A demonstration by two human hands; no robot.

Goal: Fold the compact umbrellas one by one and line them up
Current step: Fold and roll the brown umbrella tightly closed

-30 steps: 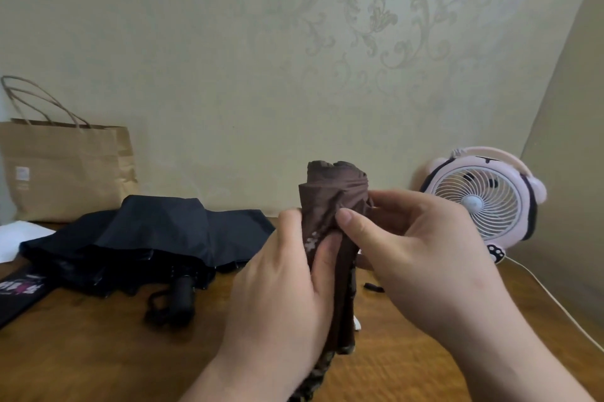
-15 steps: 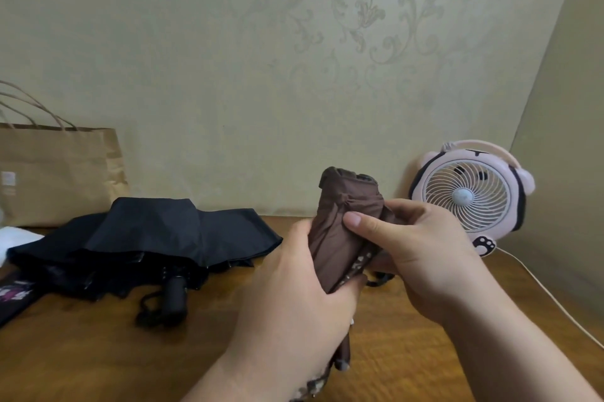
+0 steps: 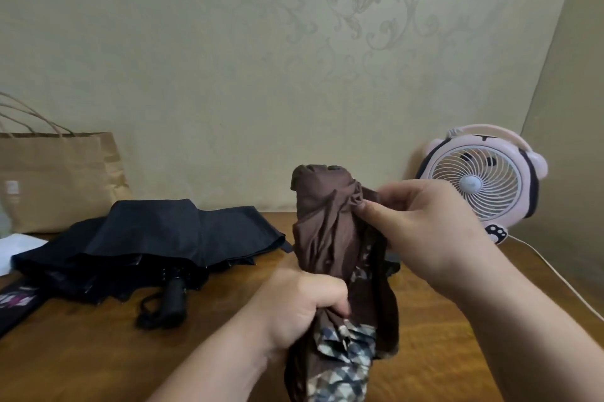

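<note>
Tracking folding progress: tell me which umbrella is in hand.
The brown umbrella, gripped low by the left hand and pinched near its top by the right hand. The black umbrella lies loose on the table, untouched.

Your brown umbrella [image 3: 330, 238] is matt, creased cloth; the black umbrella [image 3: 157, 238] is matt cloth too, its handle [image 3: 173, 298] smooth plastic. The table [image 3: 81, 352] is grained wood with a soft sheen, the paper bag [image 3: 58, 179] wrinkled, the fan [image 3: 480, 179] smooth plastic.
</note>
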